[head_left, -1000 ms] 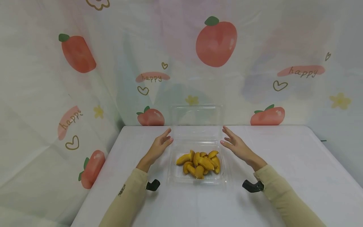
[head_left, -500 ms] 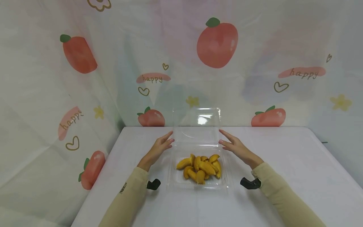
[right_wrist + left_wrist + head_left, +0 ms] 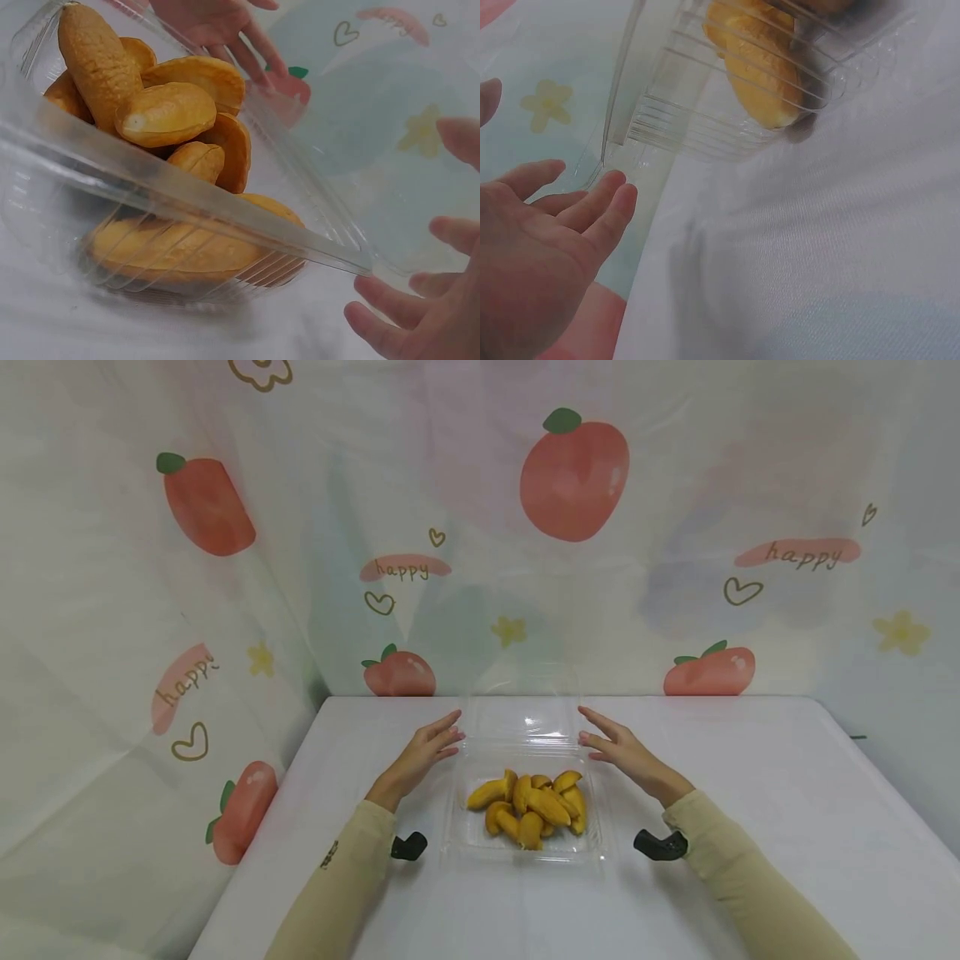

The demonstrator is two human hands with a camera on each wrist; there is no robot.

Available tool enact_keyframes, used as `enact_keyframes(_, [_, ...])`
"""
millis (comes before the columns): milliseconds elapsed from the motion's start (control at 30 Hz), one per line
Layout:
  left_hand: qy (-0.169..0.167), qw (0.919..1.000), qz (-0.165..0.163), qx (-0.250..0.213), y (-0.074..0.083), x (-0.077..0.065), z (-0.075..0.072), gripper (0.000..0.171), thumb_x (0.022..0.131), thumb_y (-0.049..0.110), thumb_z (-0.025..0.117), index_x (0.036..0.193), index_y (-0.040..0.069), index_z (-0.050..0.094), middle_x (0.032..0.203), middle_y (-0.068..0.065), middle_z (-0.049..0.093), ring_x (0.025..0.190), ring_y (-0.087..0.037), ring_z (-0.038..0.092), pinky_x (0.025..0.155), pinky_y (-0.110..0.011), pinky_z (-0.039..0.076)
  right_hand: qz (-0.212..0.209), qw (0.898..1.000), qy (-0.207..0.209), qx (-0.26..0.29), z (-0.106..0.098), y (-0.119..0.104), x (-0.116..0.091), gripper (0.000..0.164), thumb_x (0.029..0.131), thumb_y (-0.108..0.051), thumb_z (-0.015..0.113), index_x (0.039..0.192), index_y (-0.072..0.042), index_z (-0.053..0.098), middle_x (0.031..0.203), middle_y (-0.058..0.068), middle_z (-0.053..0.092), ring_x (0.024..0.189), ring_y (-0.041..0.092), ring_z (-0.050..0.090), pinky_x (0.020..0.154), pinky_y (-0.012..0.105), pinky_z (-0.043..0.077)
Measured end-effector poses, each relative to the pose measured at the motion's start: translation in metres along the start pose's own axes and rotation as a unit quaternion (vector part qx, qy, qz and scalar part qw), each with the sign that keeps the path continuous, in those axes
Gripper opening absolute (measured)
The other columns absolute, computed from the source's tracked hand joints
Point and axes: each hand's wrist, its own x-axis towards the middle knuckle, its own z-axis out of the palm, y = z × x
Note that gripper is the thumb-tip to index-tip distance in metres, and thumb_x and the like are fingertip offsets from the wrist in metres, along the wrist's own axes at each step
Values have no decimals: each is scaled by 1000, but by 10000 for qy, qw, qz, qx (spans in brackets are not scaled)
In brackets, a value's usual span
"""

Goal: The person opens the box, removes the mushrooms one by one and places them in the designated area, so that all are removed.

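Observation:
A clear plastic clamshell box [image 3: 465,852] stands on the white table, its hinged lid [image 3: 517,710] up and leaning back. Several yellow-brown mushrooms [image 3: 547,806] lie heaped in the base. My left hand [image 3: 416,756] is at the left side near the hinge, fingers straight and fingertips right at the lid's edge. Mirroring it, my right hand [image 3: 633,756] is at the right side with fingers spread towards the lid. In the right wrist view, the right fingertips [image 3: 367,292] come close to the box's hinge corner. Neither hand grips anything.
The white table [image 3: 750,843] ends at a back cloth [image 3: 637,610] printed with fruit, hearts and flowers. Another cloth wall [image 3: 97,760] rises along the left. Black wrist mounts [image 3: 660,845] stick out from both sleeves.
The lid has tipped farther back and lower, away from me. The box base sits slightly nearer to me. Both hands have shifted a little inward, fingers still straight.

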Motion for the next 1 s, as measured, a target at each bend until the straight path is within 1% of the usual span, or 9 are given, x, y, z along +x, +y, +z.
enact_keyframes(267, [-136, 9996, -91, -220, -2, -1, 0, 57, 112, 23, 34, 161, 1, 16, 171, -17, 11, 154, -40, 26, 124, -54, 26, 6, 10000, -72, -39, 0, 2, 0, 69, 107, -33, 47, 163, -8, 16, 169, 25, 7, 143, 52, 38, 112, 60, 42])
enact_keyframes(333, [-152, 9996, -142, -190, -3, -1, 0, 57, 112, 23, 33, 161, 1, 16, 171, -18, 10, 154, -40, 26, 124, -54, 26, 38, 9999, -110, -36, 1, 3, 1, 69, 107, -34, 47, 163, -8, 16, 169, 25, 7, 145, 52, 36, 112, 60, 42])
enact_keyframes(467, [-141, 9994, -274, -144, -5, -1, 1, 58, 111, 27, 35, 161, 2, 19, 171, -17, 13, 154, -38, 27, 124, -55, 27, 101, 9998, -171, -10, 1, 5, 0, 69, 107, -34, 46, 163, -8, 15, 169, 26, 7, 146, 51, 34, 113, 61, 41])
enact_keyframes(567, [-127, 9994, -330, 18, -7, -2, 2, 60, 111, 31, 39, 161, 4, 21, 170, -15, 16, 153, -38, 30, 123, -54, 29, 116, 9997, -208, 8, 1, 7, 0, 69, 108, -34, 46, 163, -8, 15, 168, 28, 7, 146, 51, 35, 113, 61, 40])
enact_keyframes(733, [-148, 9988, -276, 376, -12, -5, 2, 59, 111, 30, 39, 161, 5, 21, 170, -16, 18, 151, -39, 35, 121, -55, 32, 195, 9996, -216, 2, 1, 9, -1, 70, 107, -37, 46, 163, -10, 15, 169, 26, 7, 147, 49, 34, 114, 59, 40])
enact_keyframes(867, [-55, 9991, -242, 351, -14, -8, 1, 56, 111, 26, 38, 161, 7, 23, 170, -15, 19, 150, -38, 37, 121, -55, 33, 196, 9996, -185, -32, -1, 9, -4, 69, 107, -37, 46, 163, -9, 15, 169, 26, 7, 146, 49, 35, 113, 58, 42])
enact_keyframes(1000, [38, 9995, -178, 241, -13, -13, 0, 54, 111, 23, 38, 162, 9, 24, 170, -12, 19, 149, -38, 38, 121, -55, 33, 141, 9998, -123, -20, -2, 8, -7, 70, 107, -35, 47, 163, -8, 16, 168, 27, 7, 147, 51, 33, 113, 59, 42])
